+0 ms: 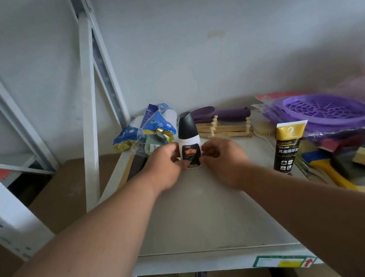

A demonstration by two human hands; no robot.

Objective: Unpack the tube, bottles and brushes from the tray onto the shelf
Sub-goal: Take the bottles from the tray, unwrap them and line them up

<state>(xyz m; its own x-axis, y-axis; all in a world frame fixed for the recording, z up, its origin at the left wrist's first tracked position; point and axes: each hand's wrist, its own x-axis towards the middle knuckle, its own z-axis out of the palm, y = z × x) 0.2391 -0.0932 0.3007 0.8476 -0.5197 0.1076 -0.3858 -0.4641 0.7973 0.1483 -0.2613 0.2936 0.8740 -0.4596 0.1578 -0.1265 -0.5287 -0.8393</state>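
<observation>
The tube (288, 147) reads "LEATHER" (perhaps "GENUINE" below); the bottle (189, 145) label is illegible.

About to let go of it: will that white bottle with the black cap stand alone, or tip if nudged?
The bottle looks tall for its narrow base, with a big slanted cap, so a nudge probably tips it. Its body looks smooth, perhaps slippery. Both hands, left hand and right hand, steady it upright on the shelf.

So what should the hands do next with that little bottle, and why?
Probably let go. The bottle already stands upright on the shelf, with the left hand and right hand steadying its sides, and brushes likely wait at the right.
</observation>
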